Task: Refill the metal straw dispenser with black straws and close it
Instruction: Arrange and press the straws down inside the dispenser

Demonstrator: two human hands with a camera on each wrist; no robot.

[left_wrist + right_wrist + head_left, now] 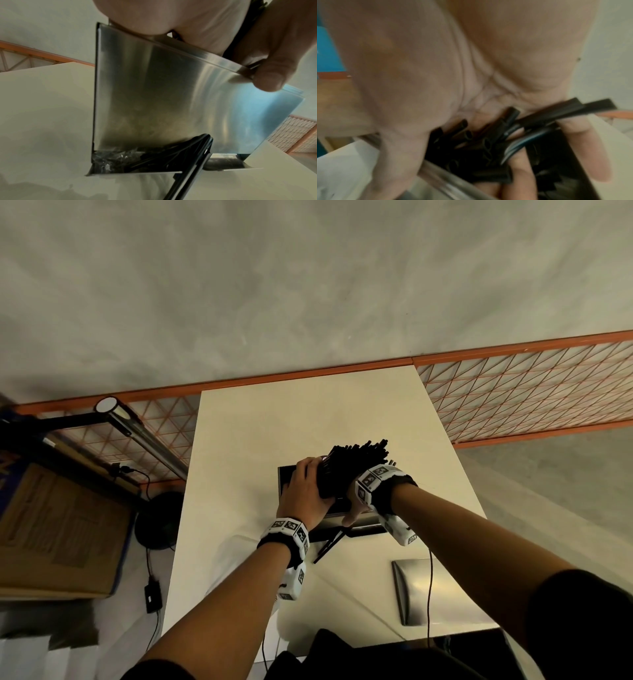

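Both of my hands are on one thick bundle of black plastic straws [346, 470] above the open top of the brushed-metal box-shaped straw dispenser [286, 477], which stands mid-way along the cream table [239, 440]. My left hand [305, 491] wraps the bundle from the left; my right hand [356, 501] curls around it from the right, thumb [267, 79] hooked over the dispenser's front rim. From the left wrist I see what the head camera hides: loose straws [154, 158] lying in the dispenser's bottom tray, a few [188, 169] poking out over its lip. The right wrist view, blurred, shows open straw ends under my palm. A curved metal lid [411, 587] lies apart, nearer me. I can read no writing; the wristbands [289, 529] bear only square black-and-white markers.
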